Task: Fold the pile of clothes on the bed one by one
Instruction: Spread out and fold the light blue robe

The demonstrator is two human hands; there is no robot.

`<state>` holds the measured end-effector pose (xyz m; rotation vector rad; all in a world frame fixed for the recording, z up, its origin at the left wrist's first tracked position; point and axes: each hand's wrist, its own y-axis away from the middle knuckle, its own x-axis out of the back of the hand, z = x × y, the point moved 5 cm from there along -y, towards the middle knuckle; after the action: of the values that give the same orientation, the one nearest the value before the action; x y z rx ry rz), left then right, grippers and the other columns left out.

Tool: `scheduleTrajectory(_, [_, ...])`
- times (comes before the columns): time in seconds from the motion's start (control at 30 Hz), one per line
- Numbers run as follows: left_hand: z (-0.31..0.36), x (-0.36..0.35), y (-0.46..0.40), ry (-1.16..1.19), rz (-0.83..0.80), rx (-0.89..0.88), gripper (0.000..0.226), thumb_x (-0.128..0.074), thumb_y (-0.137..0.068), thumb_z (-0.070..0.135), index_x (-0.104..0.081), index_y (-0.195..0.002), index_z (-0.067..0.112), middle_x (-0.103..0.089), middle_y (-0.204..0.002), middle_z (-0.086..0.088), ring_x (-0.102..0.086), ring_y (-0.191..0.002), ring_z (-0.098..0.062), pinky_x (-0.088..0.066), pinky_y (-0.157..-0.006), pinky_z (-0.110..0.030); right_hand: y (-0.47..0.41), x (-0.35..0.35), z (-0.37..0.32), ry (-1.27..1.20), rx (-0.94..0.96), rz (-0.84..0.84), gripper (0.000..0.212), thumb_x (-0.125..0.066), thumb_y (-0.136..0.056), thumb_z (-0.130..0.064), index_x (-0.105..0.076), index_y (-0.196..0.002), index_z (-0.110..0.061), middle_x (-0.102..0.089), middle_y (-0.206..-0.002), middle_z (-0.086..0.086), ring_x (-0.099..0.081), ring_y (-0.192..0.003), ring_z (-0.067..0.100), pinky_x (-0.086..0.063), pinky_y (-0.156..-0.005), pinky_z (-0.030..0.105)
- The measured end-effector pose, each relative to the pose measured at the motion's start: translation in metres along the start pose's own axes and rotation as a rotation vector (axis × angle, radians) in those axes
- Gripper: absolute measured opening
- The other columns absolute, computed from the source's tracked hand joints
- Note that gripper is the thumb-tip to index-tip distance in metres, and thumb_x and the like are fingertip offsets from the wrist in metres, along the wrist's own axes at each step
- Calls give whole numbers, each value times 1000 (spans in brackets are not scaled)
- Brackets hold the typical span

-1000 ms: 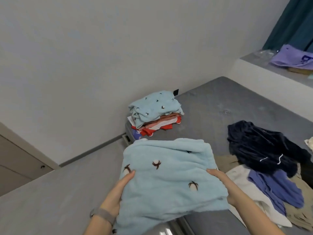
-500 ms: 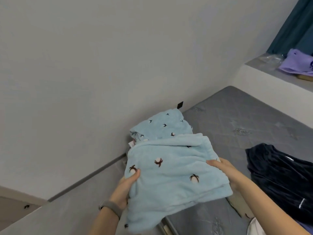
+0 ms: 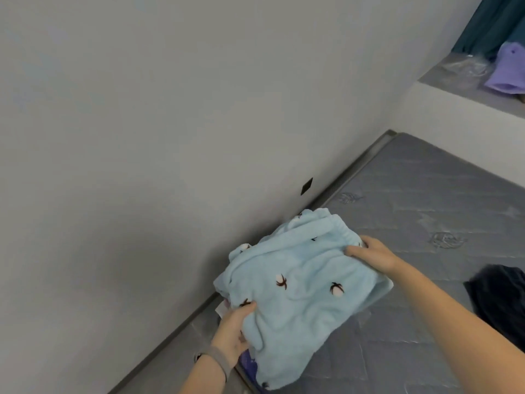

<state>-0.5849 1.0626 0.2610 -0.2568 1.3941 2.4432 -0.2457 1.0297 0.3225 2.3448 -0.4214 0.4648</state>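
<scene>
A grey wall point(image 3: 170, 123) with a small black square point(image 3: 306, 185) stands behind, and a ledge point(image 3: 443, 81) holds clear plastic point(image 3: 466, 68) beside a teal curtain point(image 3: 488, 21).

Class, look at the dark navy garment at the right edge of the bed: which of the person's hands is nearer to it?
Right. The right hand grips the light blue garment's far edge, closer to the navy garment; the left hand holds its opposite side.

Folded garment point(image 3: 295, 285) on mattress point(image 3: 426, 223) corner by wall point(image 3: 170, 137); dark clothes point(image 3: 500, 302) right; ledge point(image 3: 468, 89) behind.
</scene>
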Motion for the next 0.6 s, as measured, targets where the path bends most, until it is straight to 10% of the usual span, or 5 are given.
scheduleTrajectory(0.23, [8,6,-100,-640,394,50,67,-67,-62,35,-53,-119,1,-60,-117,-13,-58,-102,-31,-49,-89,-32,-106,-57,28,396,-124,181,64,-66,-86,-36,-38,-142,-23,-44,-144,5,-40,-132,28,-33,-108,43])
scheduleTrajectory(0.37, [52,-28,-96,-946,586,-635,90,-74,-64,25,-29,-141,10,-35,-142,-17,-35,-130,-35,-39,-100,-43,-101,-84,13,465,143,468,80,-51,-70,13,-40,-142,-22,-29,-154,7,-14,-146,28,-7,-116,59])
scheduleTrajectory(0.47, [55,-53,-107,-1408,414,-880,105,-64,-58,65,-26,-147,24,-20,-156,-16,-16,-145,-33,-19,-110,-55,-100,-105,-2,548,345,410,69,-56,-85,-23,-29,-145,-42,-15,-159,-5,-1,-149,24,4,-110,65])
scheduleTrajectory(0.6, [32,-35,-155,-1853,238,-585,135,-31,-38,104,-7,-152,35,2,-158,-19,-6,-145,-40,-17,-109,-68,-130,-120,37,831,274,168,64,-21,-87,-74,-3,-146,-55,20,-154,-13,19,-146,20,9,-110,67])
